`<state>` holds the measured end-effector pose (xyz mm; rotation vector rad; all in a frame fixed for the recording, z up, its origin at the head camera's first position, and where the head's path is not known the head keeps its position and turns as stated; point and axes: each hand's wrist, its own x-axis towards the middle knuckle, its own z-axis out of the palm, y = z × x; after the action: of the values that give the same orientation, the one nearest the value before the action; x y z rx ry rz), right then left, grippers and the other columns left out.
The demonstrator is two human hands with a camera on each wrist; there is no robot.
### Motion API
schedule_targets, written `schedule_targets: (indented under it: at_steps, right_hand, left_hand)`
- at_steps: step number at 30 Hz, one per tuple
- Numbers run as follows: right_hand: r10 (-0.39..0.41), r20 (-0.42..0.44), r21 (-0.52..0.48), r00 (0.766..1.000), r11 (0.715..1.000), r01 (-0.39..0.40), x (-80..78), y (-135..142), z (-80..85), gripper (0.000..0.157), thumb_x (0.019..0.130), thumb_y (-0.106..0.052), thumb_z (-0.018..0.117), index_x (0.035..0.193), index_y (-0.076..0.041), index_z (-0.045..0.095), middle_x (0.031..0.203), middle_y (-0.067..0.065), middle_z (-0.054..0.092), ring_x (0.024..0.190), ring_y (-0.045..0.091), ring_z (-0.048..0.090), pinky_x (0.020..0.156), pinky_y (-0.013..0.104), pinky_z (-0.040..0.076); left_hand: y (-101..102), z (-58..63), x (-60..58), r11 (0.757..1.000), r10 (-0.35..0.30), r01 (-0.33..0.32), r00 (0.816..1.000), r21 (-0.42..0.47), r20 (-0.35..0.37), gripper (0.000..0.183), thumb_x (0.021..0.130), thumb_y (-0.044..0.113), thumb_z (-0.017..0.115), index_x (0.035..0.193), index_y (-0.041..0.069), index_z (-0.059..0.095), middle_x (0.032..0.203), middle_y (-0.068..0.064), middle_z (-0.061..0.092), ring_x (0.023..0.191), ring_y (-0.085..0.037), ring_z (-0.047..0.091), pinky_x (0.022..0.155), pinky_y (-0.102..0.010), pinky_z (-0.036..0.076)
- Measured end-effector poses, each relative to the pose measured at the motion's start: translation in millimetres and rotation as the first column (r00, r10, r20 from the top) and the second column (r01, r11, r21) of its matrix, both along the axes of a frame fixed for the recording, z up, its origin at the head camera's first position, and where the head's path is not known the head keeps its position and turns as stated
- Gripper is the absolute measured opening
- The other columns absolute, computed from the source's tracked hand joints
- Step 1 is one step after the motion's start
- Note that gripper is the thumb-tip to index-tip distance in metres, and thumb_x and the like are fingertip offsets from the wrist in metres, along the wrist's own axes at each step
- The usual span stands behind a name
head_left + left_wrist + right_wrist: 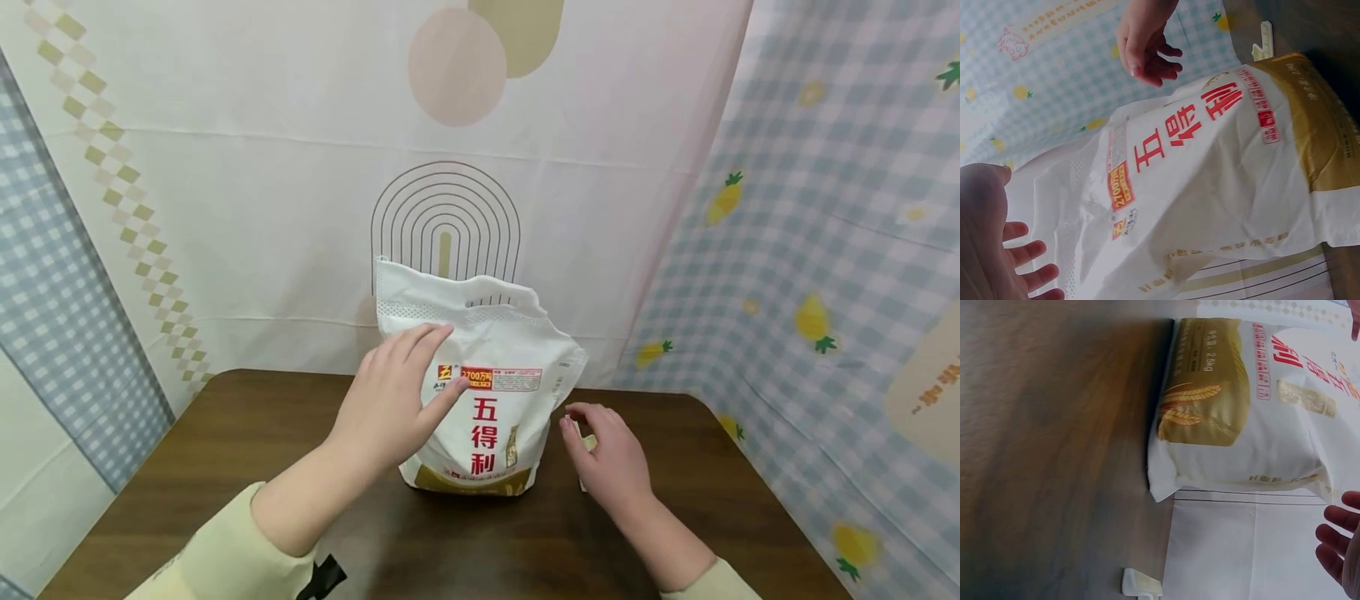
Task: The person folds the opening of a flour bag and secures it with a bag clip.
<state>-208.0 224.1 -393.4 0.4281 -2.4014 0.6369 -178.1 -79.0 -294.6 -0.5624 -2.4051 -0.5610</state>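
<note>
A white bag of flour (487, 408) stands upright on the table, with red characters and a gold base band. Its upper part is crumpled and leans a little. My left hand (401, 396) is in front of the bag's upper left side, fingers extended and thumb spread. In the left wrist view, that hand (988, 244) looks apart from the bag. To the bag's right, my right hand (611, 454) hovers with loosely bent fingers and nothing visible in them. Behind those fingers lies a small pale plastic piece, perhaps a clip (1140, 583), on the table; the hand partly hides it in the head view.
The dark wooden table (480, 550) ends at a patterned white cloth (262, 208) hung behind it. Checked cloth with pineapples (825, 250) hangs at the right, and blue checked cloth (52, 333) at the left. A black strap end (327, 577) sticks out by my left sleeve.
</note>
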Motion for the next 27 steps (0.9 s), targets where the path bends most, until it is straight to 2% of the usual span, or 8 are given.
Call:
schedule_targets:
  at_steps: [5,12,18,27]
  right_hand:
    - [-0.056,0.103,-0.046,0.993,0.997,0.061,-4.3,-2,5.7,0.032,0.098,-0.037,0.059,0.115,-0.010,0.067,0.102,0.003,0.067,0.094,0.019,0.063,0.073,0.041,0.053]
    - [-0.083,0.219,-0.116,0.972,0.987,0.110,-8.9,-4,11.1,0.041,0.100,-0.044,0.054,0.125,-0.011,0.061,0.105,0.001,0.065,0.094,0.016,0.062,0.076,0.040,0.052]
    - [-0.088,0.251,-0.171,0.964,0.976,0.134,-11.3,-8,14.6,0.042,0.099,-0.044,0.055,0.128,-0.014,0.059,0.108,0.000,0.063,0.093,0.016,0.060,0.075,0.039,0.049]
    - [-0.059,0.256,-0.256,0.965,0.958,0.127,-17.3,-13,18.0,0.046,0.099,-0.043,0.056,0.131,-0.009,0.057,0.112,0.005,0.063,0.098,0.022,0.061,0.080,0.039,0.049]
  left_hand:
    - [4,8.7,-5.6,1.000,-0.005,0.005,1.000,0.006,-0.004,0.062,0.095,0.052,0.056,0.146,0.017,0.047,0.143,-0.004,0.050,0.132,-0.026,0.044,0.104,-0.051,0.039]
    - [9,24.1,-15.3,1.000,-0.006,0.007,0.997,0.004,-0.075,0.062,0.094,0.051,0.059,0.144,0.015,0.049,0.142,-0.004,0.050,0.128,-0.027,0.045,0.105,-0.051,0.037]
    - [15,37.5,-24.5,1.000,-0.013,0.011,0.991,-0.014,-0.130,0.061,0.093,0.049,0.060,0.144,0.017,0.050,0.143,-0.004,0.050,0.132,-0.026,0.044,0.107,-0.049,0.036]
    - [26,52.5,-34.2,0.985,0.052,-0.062,0.996,-0.159,-0.065,0.063,0.095,0.050,0.057,0.147,0.017,0.046,0.149,-0.006,0.045,0.137,-0.028,0.038,0.111,-0.051,0.030]
